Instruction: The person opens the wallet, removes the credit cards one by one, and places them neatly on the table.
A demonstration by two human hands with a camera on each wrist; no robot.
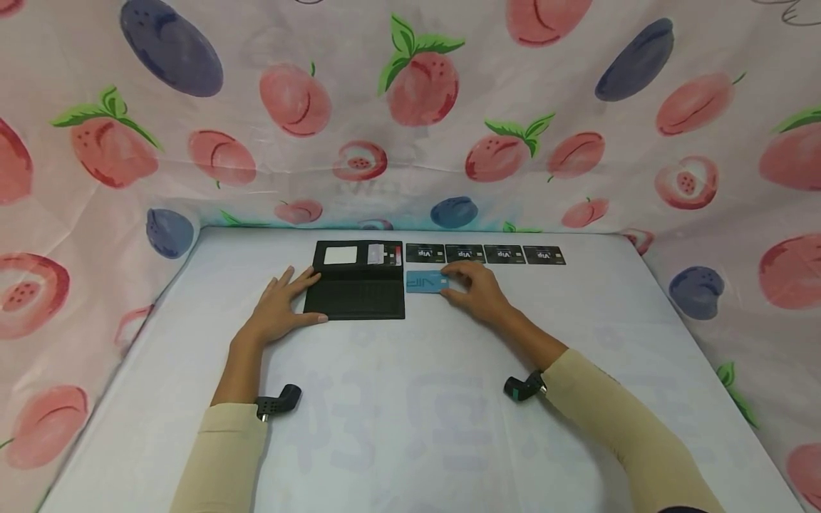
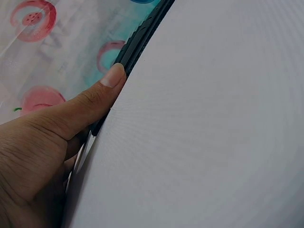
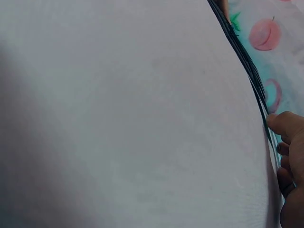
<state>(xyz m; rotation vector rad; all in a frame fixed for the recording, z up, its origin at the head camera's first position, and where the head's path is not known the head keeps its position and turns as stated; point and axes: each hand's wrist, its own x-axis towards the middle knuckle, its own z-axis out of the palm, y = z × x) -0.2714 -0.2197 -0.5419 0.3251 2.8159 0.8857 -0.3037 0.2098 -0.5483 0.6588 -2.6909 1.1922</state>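
An unfolded black card wallet (image 1: 354, 299) lies flat on the white table, with a white card (image 1: 341, 255) and another grey-and-red card (image 1: 385, 254) in its upper half. My left hand (image 1: 277, 308) spreads at its left side, straight thumb and forefinger touching the edge; the left wrist view shows the thumb (image 2: 97, 97) against the wallet's side. To the wallet's right, my right hand (image 1: 477, 291) pinches the right end of a blue card (image 1: 423, 282) between thumb and fingers. In the right wrist view, that hand (image 3: 292, 142) is partly cut off at the right edge.
Several black VIP cards (image 1: 465, 254) lie in a row above the blue card, right of the wallet. A fruit-print cloth (image 1: 359, 100) hangs behind the table (image 1: 385, 413) and at both sides. Each wrist carries a small black camera (image 1: 279, 402).
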